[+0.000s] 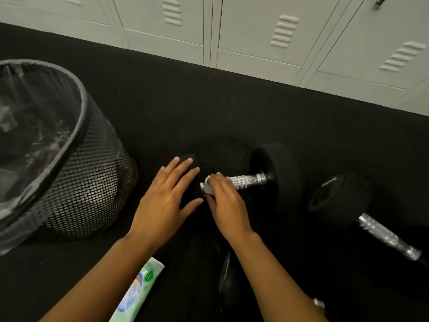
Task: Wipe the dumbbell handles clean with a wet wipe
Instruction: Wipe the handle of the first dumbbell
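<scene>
Gleaming chrome dumbbell handle (243, 181) under right hand's (226, 203) white wipe (208, 189).

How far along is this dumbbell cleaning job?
Early to midway, it seems. In hand: the right hand presses a white wipe on the left end of the first dumbbell's handle, while the left hand lies flat on its head. Left: the rest of that handle and the second dumbbell's handle. Nothing clearly shows as finished.
</scene>
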`<state>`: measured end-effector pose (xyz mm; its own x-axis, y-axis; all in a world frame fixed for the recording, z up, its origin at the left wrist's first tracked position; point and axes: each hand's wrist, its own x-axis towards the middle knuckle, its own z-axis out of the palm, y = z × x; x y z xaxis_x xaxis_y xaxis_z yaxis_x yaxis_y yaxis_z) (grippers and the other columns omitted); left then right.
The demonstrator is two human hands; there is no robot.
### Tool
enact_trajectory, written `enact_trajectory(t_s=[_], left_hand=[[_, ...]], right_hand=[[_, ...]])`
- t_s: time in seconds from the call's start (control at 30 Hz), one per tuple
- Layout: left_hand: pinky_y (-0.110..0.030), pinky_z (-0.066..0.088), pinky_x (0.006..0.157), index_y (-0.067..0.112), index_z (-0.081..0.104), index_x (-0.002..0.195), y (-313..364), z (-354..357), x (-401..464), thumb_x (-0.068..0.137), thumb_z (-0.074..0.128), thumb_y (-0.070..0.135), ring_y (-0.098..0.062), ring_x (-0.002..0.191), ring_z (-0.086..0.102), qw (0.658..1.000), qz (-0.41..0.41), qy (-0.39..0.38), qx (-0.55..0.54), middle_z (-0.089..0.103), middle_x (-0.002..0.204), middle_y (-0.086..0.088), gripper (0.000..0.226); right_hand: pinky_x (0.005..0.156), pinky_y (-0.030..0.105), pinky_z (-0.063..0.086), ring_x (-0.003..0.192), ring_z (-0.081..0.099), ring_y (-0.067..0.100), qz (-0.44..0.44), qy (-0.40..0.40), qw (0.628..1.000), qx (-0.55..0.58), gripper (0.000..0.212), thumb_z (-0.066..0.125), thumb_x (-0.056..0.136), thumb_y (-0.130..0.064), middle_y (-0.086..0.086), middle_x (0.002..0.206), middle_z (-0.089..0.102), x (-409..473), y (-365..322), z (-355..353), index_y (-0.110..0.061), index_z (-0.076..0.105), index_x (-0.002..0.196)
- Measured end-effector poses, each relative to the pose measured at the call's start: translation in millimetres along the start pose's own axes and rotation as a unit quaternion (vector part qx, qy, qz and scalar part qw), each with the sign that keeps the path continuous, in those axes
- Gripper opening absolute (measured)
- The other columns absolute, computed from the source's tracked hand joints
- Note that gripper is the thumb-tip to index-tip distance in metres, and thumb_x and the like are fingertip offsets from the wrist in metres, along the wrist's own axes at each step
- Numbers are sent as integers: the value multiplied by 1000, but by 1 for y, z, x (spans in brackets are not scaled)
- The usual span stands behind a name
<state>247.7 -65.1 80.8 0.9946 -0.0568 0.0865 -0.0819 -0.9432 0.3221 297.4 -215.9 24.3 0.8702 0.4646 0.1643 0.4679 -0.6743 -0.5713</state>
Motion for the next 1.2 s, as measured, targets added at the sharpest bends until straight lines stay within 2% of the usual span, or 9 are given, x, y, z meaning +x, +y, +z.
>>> enact_trajectory(t_s=[0.07, 0.13, 0.33, 0.43, 0.57, 0.7, 0.87, 1.0, 1.2], left_hand=[[-39, 18, 112, 17, 37, 141, -3, 7, -1, 87, 38, 52, -15, 141, 15, 1000, -3, -11, -16, 30, 150, -1, 64], [-37, 15, 112, 19, 32, 143, -5, 13, -3, 88, 34, 53, -11, 142, 10, 999, -6, -12, -40, 26, 151, 1, 65], [-40, 16, 112, 20, 26, 145, -8, 21, -5, 91, 28, 54, -12, 143, 7, 998, 2, -1, -58, 22, 153, 1, 64], [-39, 16, 112, 20, 26, 145, -8, 21, -6, 92, 25, 56, -11, 143, 6, 998, 0, 0, -64, 21, 154, 2, 64], [-40, 17, 113, 20, 26, 145, -6, 23, -7, 93, 25, 55, -12, 143, 7, 998, 2, 5, -70, 21, 154, 2, 63], [-42, 16, 112, 21, 26, 145, -8, 23, -7, 91, 30, 52, -12, 143, 7, 996, 3, 6, -86, 22, 154, 2, 62], [-43, 17, 113, 22, 27, 145, -7, 25, -7, 92, 27, 55, -13, 143, 8, 995, 0, 10, -104, 22, 154, 3, 62], [-39, 14, 114, 23, 26, 145, -8, 24, -5, 93, 26, 57, -12, 143, 9, 994, -1, 13, -111, 22, 154, 4, 62], [-45, 17, 112, 24, 25, 145, -7, 25, -8, 90, 35, 55, -14, 143, 7, 995, 1, 5, -100, 20, 154, 4, 64]], right_hand=[[106, 35, 35, 130, 41, 22, -11, -15, 1000, -8, 35, 48, 93, -18, 10, 131, 53, -7, 7, -1, -5, 54, 125], [105, 35, 36, 127, 44, 23, -24, -11, 999, -29, 37, 40, 93, -20, 11, 129, 54, -6, 15, 0, -5, 56, 122], [104, 40, 37, 119, 53, 26, -70, 21, 996, -56, 30, 61, 85, -4, 12, 119, 62, 9, 21, 16, -1, 63, 114], [105, 39, 36, 122, 49, 26, -114, 39, 989, -87, 34, 53, 87, -8, 12, 124, 60, -4, 33, 13, -1, 60, 120], [102, 43, 39, 118, 53, 30, -55, 39, 991, -116, 33, 58, 83, -5, 14, 119, 62, 7, 25, 17, 1, 62, 115], [105, 41, 37, 121, 50, 28, -93, 14, 990, -109, 37, 45, 88, -12, 12, 123, 60, 1, 25, 15, -2, 59, 120], [101, 40, 39, 111, 58, 28, -20, 14, 994, -109, 27, 64, 82, -6, 11, 109, 66, 14, 21, 16, -4, 65, 109], [105, 37, 36, 116, 54, 25, -69, -7, 992, -104, 34, 44, 88, -14, 9, 115, 64, 7, 24, 9, -4, 63, 115], [88, 37, 46, 81, 61, 21, -5, -14, 995, -104, 33, 35, 88, -23, 2, 79, 65, 28, 12, 4, -13, 65, 81]])
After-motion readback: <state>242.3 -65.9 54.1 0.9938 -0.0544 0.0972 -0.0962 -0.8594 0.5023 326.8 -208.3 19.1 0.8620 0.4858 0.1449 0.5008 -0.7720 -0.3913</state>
